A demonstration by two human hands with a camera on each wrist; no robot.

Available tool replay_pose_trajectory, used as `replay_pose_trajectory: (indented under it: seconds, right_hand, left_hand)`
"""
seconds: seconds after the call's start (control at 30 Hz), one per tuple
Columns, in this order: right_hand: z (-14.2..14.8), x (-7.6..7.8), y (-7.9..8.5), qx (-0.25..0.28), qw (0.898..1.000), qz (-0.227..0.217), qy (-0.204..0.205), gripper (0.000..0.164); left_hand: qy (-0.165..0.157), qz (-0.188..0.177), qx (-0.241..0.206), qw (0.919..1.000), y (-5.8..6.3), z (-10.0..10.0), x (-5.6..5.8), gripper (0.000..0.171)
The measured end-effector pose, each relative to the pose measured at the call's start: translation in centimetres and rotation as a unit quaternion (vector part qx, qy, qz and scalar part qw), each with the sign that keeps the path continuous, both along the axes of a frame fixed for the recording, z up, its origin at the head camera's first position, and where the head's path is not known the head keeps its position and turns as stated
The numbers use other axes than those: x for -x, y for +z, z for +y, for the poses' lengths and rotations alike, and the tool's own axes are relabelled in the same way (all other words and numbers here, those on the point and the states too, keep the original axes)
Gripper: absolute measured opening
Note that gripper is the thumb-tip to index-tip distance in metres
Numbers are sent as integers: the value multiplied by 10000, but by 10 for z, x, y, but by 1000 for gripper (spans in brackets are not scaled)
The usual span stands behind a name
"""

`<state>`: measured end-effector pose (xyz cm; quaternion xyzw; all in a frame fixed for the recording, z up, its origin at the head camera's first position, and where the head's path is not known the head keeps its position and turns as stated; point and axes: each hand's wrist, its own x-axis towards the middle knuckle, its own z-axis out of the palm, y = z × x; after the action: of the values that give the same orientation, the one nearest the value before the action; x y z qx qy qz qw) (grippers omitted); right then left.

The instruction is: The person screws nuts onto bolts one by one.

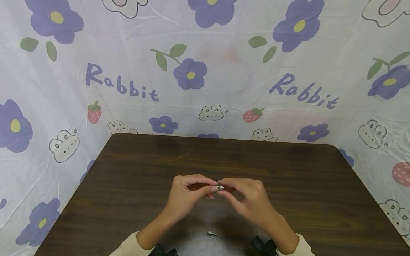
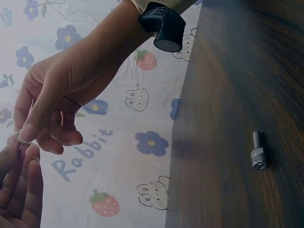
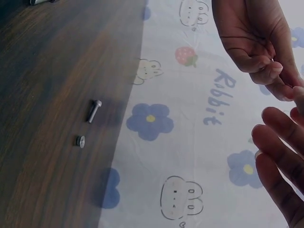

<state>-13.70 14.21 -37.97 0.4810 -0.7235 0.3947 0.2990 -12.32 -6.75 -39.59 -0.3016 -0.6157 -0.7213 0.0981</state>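
Just above the table, my left hand (image 1: 185, 199) and right hand (image 1: 251, 201) meet fingertip to fingertip. Between them is a small silver bolt (image 1: 220, 187), pinched by the left thumb and forefinger. The right thumb and forefinger grip its other end. Fingers cover most of it, so I cannot tell whether a nut is on it. Below the hands a socket-head bolt (image 1: 212, 233) lies on the table. In the left wrist view a bolt (image 2: 258, 151) carries a nut near its head. The right wrist view shows another bolt (image 3: 94, 111) beside a small round metal piece (image 3: 80, 141).
The dark wood-grain table (image 1: 144, 170) has rounded far corners. A white cloth (image 1: 224, 89) printed with flowers, rabbits and strawberries hangs behind it and along both sides. A black device (image 2: 164, 28) sits at the right wrist, under a cream sleeve.
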Motion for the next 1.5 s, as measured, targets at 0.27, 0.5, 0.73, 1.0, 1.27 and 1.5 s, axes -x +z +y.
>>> replay_pose_trajectory:
  seconds: [0.27, 0.5, 0.73, 1.0, 1.27, 1.5]
  right_hand:
    - [0, 1, -2, -37, 9999, 117, -7, 25]
    - [0, 1, -5, -101, 9997, 231, -1, 33]
    - [0, 0, -5, -164, 9997, 153, -82, 35]
    - [1, -2, -5, -70, 9998, -130, -115, 32]
    - [0, -2, -3, -43, 10000, 68, -13, 23]
    - [0, 0, -6, -209, 9997, 88, -52, 28]
  left_hand:
    - [-53, -94, 17, 9999, -1, 0, -1, 9]
    - [-81, -156, 90, 9998, -3, 1, -2, 9]
    - [-83, -119, 63, 9999, -4, 1, -2, 11]
    - [-65, -80, 43, 9999, -4, 0, -2, 9]
    - [-85, -39, 13, 10000, -4, 1, -2, 8]
    - [-151, -138, 40, 9998, -4, 1, -2, 8]
